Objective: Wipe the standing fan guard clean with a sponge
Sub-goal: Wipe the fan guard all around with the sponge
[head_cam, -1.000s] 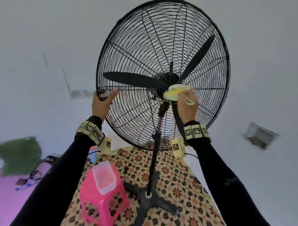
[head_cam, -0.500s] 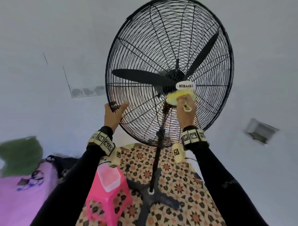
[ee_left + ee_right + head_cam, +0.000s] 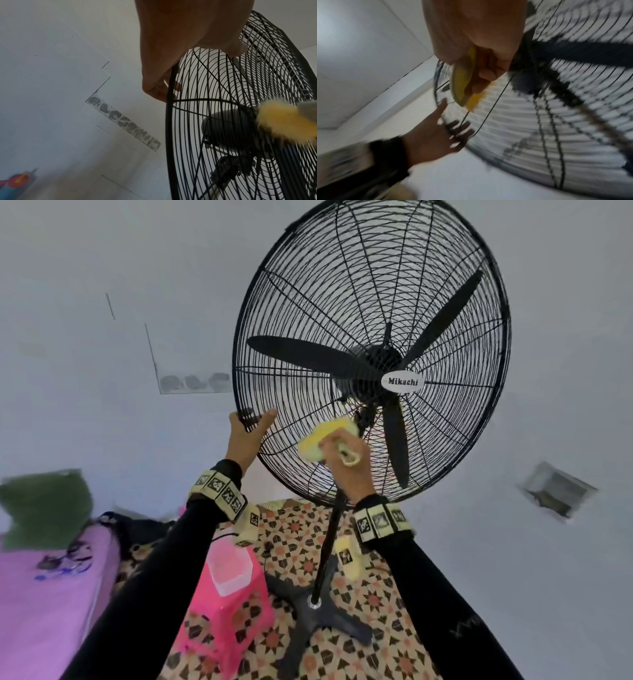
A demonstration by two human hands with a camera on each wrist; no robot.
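Note:
A black wire fan guard (image 3: pixel 342 285) fills the upper middle of the head view, with a white badge (image 3: pixel 402 381) at its hub. My left hand (image 3: pixel 248 436) grips the guard's lower left rim (image 3: pixel 169 108), fingers curled behind the wires and thumb in front. My right hand (image 3: pixel 346 460) holds a yellow sponge (image 3: pixel 322 440) and presses it on the guard's lower left wires, below the hub. In the right wrist view the sponge (image 3: pixel 464 81) sits under my curled fingers against the blurred guard (image 3: pixel 547 121). The sponge's fuzzy face (image 3: pixel 286 121) shows in the left wrist view.
The fan's pole (image 3: pixel 327 546) drops to a dark cross base (image 3: pixel 318 618) on a patterned mat (image 3: pixel 387 611). A pink stool (image 3: pixel 229 611) with a clear box (image 3: pixel 229 570) on top stands left of the base. A purple bed (image 3: pixel 44 594) lies at far left.
My right hand has slid the sponge down and left from the hub, uncovering the white badge. My left hand keeps hold of the rim. The head view has shifted left.

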